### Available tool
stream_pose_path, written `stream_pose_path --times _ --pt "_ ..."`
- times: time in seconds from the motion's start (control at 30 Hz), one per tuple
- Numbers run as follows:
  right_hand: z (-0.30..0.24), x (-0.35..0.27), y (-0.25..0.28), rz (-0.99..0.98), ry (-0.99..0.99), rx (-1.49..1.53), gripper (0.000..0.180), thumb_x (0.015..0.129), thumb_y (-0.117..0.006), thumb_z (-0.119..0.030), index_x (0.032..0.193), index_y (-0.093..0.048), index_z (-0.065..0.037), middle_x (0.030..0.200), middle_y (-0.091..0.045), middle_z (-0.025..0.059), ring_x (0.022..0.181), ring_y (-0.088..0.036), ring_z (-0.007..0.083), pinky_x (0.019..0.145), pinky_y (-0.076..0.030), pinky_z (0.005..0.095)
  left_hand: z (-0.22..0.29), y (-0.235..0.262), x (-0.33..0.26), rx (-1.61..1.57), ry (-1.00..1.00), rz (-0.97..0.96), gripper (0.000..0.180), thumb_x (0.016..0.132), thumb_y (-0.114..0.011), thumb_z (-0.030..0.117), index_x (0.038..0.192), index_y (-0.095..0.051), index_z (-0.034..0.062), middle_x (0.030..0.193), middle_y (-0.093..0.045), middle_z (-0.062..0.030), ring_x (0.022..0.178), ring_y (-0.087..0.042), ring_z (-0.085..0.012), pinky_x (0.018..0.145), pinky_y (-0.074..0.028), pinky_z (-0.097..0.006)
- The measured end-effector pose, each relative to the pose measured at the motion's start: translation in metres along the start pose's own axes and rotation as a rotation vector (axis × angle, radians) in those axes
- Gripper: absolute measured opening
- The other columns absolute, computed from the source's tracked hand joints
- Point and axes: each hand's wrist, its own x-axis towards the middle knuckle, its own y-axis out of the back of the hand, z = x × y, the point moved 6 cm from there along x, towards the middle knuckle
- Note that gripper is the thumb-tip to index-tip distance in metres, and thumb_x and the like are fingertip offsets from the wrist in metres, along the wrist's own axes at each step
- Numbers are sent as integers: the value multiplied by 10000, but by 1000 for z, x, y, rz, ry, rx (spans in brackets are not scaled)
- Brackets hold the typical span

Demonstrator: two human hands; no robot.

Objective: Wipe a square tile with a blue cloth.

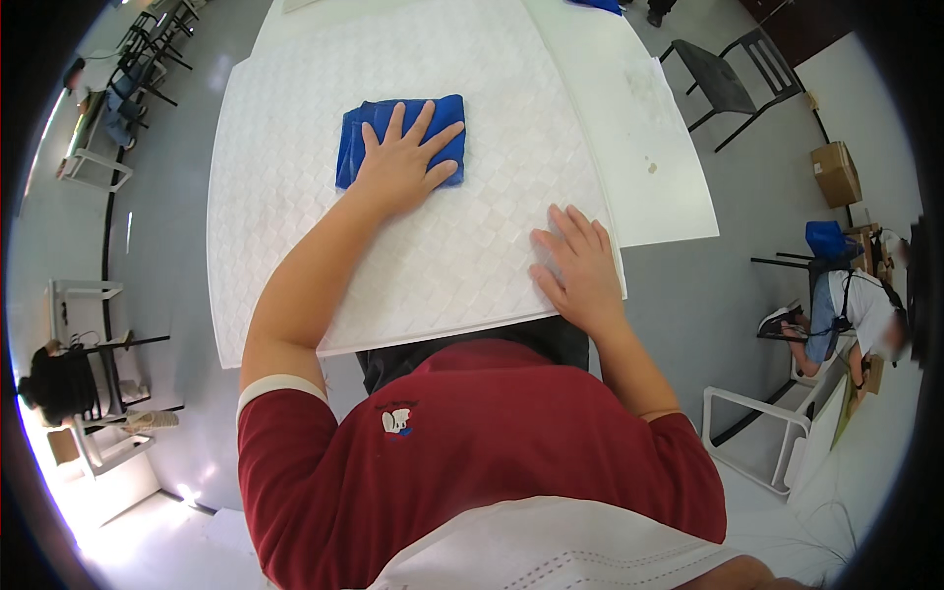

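Observation:
A folded blue cloth (450, 110) lies on the white, woven-textured tabletop (472, 251), left of the middle. Flat on top of it rests my left hand (398, 172), fingers spread, hiding the cloth's centre. My right hand (578, 265) lies on the tabletop near its front right corner. Its fingers are stretched out and apart, with nothing in them. The cloth is some way from the right hand, up and to the left.
A second white table surface (649, 187) adjoins on the right. Beyond it stands a black chair (723, 84), with a cardboard box (835, 174) by the wall. A seated person (865, 305) works at the far right. More chairs and people line the left side.

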Motion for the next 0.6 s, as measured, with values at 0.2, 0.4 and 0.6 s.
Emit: stream_pose_path --times 0.2,0.4,0.6 --pt "1 2 0 16 9 17 370 834 -635 -256 1158 -601 -81 1353 -483 156 1295 -393 353 1056 -291 525 -2 -1 1 39 -1 23 518 963 -401 467 1461 -326 344 1571 -180 -78 1435 -120 -386 1089 -85 -674" --pt "-1 1 -3 20 20 -3 384 829 -640 -259 1166 -599 -79 1351 -485 155 1297 -394 345 1056 -289 529 -4 -3 3 -20 53 16 510 963 -423 441 1457 -332 350 1581 -150 -70 1438 -101 -392 1079 -76 -682" --pt "11 3 -1 82 9 124 445 810 -666 -239 1211 -570 -72 1346 -479 176 1288 -395 370 1062 -298 492 44 7 3 -727 -12 -34 571 971 -339 528 1492 -258 309 1574 -79 -184 1424 -9 -468 1090 -28 -649"
